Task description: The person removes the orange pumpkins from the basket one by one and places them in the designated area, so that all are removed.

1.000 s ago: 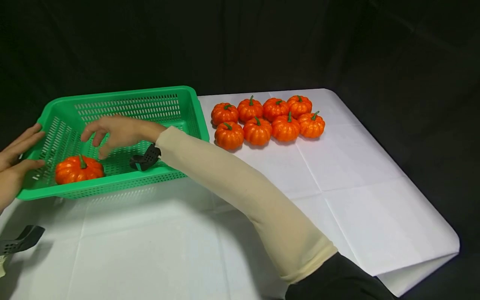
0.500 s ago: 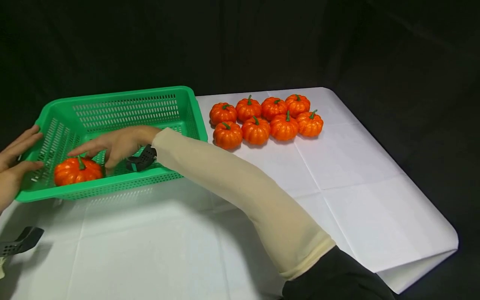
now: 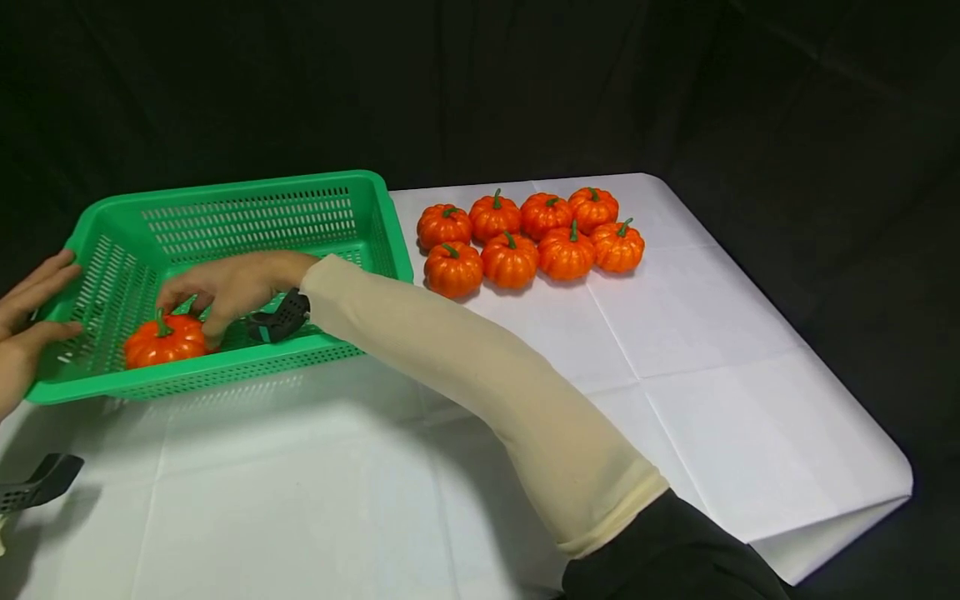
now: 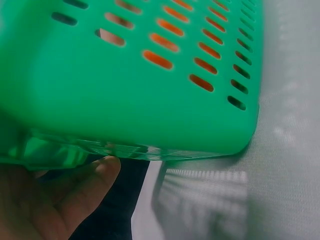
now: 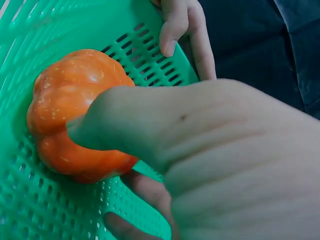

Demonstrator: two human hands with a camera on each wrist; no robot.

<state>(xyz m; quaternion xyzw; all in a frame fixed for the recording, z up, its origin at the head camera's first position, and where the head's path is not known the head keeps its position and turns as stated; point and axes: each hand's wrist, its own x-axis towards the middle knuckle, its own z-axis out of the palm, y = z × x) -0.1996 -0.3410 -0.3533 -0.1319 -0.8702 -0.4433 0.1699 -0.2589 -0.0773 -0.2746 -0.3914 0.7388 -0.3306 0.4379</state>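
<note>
Inside the left end of a green plastic basket (image 3: 247, 358) sits an orange toy pumpkin (image 3: 167, 346) with a green stem. My right hand (image 3: 236, 285) reaches in and grips it; the right wrist view has the thumb on one side of the pumpkin (image 5: 75, 115) and fingers on the far side, partly hidden. At the basket's left end my left hand (image 3: 22, 343) holds the rim, fingers and thumb over the edge. In the left wrist view, orange shows through slots of the basket wall (image 4: 125, 105), beside my left hand (image 4: 75, 200).
Several more pumpkins (image 3: 512, 260) stand in two rows right of the basket, on a white-clothed table (image 3: 712, 417). A dark curtain (image 3: 525, 92) hangs behind. Black wrist mounts (image 3: 281, 318) are strapped near both hands.
My right hand has come down from above the basket floor, reached over the pumpkin and taken hold of it. The pumpkin has shifted slightly right. My left hand stays at the rim.
</note>
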